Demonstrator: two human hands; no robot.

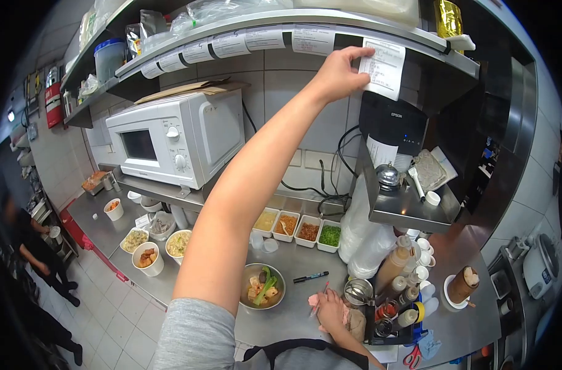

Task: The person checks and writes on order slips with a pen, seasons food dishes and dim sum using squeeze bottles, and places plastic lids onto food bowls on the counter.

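Note:
My left hand (346, 74) is raised to the shelf rail and pinches a printed paper slip (387, 71) between thumb and fingers, at the right end of a row of hanging slips (265, 38). Down on the steel counter, my right hand (332, 310) rests on a pink cloth (318, 302), with a thin object under its fingers that is too small to name. A black marker (310, 277) lies just behind that hand. To its left stands a metal bowl (280, 295) holding broccoli and pale chunks.
A microwave (198, 139) stands at left, an Epson printer (395, 126) at right. Food cups (150, 268), topping trays (307, 233), sauce bottles (393, 265) and red scissors (412, 357) are on the counter. A bell (388, 176) sits on a side shelf. People stand at far left.

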